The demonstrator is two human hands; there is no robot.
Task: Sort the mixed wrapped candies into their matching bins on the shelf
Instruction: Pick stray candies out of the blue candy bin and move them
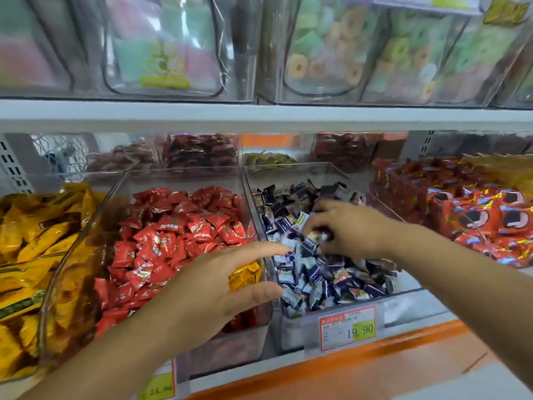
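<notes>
Right-hand fingers (317, 221) round crinkly blue-white candies (312, 241)

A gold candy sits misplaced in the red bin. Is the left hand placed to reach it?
Probably yes: the left hand is open directly over the gold candy, which lies uncovered atop the red candies in the open-topped bin.

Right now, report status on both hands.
Left hand open over stray yellow candy in red bin. Right hand pinching blue candies in blue bin. Nothing blocking.
</notes>
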